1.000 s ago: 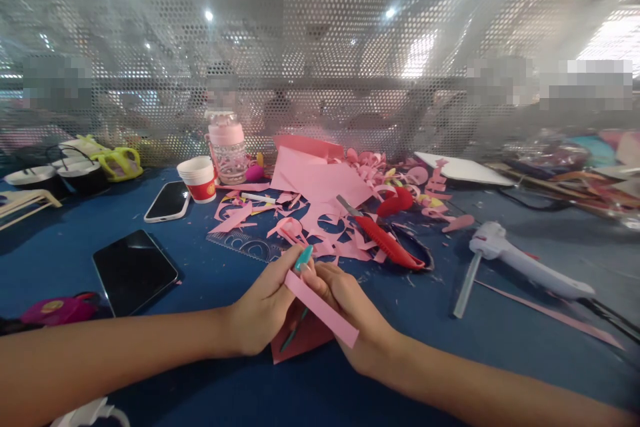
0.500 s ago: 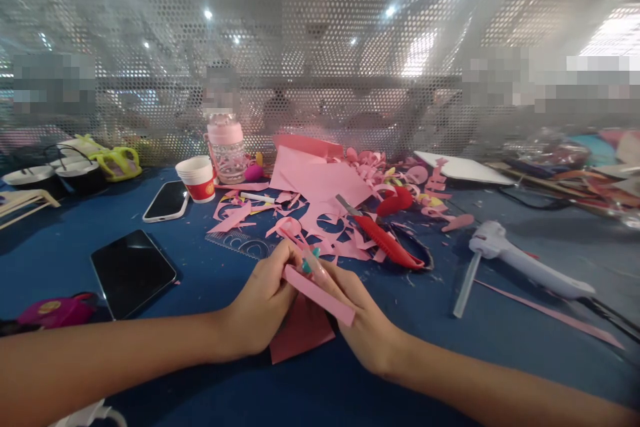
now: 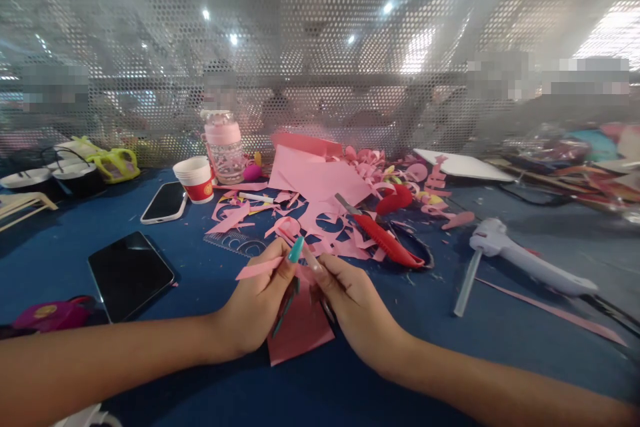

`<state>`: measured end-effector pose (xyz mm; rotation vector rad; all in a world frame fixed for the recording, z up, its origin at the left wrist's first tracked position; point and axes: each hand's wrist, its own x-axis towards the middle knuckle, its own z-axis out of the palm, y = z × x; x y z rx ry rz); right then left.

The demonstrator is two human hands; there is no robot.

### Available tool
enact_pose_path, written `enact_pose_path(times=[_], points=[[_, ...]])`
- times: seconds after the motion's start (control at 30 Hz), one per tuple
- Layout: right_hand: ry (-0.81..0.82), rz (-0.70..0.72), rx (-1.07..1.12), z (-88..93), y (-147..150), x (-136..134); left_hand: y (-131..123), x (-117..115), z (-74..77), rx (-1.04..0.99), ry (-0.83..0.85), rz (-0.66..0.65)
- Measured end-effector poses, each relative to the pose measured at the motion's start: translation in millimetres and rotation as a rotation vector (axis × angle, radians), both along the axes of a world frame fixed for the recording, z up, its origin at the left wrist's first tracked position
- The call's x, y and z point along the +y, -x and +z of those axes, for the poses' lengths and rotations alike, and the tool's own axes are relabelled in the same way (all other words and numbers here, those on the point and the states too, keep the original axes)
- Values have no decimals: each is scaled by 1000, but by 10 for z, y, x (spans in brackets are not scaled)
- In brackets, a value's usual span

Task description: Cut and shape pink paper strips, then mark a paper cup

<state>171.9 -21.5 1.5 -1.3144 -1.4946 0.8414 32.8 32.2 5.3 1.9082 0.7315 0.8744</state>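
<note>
A narrow pink paper strip (image 3: pixel 256 269) sticks out leftward over my left hand (image 3: pixel 255 297), whose thumb and index finger pinch it. My right hand (image 3: pixel 357 303) is closed too, its fingertips meeting the left ones around the strip between them. Long teal and pale nails partly cover the folded part there. Below both hands a darker pink paper sheet (image 3: pixel 303 333) lies on the blue table, its upper part hidden. Just beyond the fingers is a heap of pink paper scraps (image 3: pixel 345 240), with a clear plastic stencil ruler (image 3: pixel 233 243) at its left.
Red-handled scissors (image 3: pixel 383 237) rest on the scraps. A glue gun (image 3: pixel 535 263) lies on the right, near a long pink strip (image 3: pixel 555 313). To the left are a phone (image 3: pixel 165 202), a black tablet-like device (image 3: pixel 131 275), paper cups (image 3: pixel 195 180) and a pink bottle (image 3: pixel 224 150).
The pink strip has swung from pointing right, in front of my right hand, to pointing left over my left hand. My fingertips have shifted slightly; the table items stay put.
</note>
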Motion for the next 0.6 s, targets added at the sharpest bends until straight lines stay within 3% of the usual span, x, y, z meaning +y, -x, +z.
enact_pose_path(times=[0.33,0.47,0.6], points=[[87,45,74,17,3,-8,-11,14,19,50,-34,16],[118,127,163,-13,-4,5,-16,7,17,60,-40,-70],[126,111,197,-2,9,17,-12,-4,-6,54,-60,-106]])
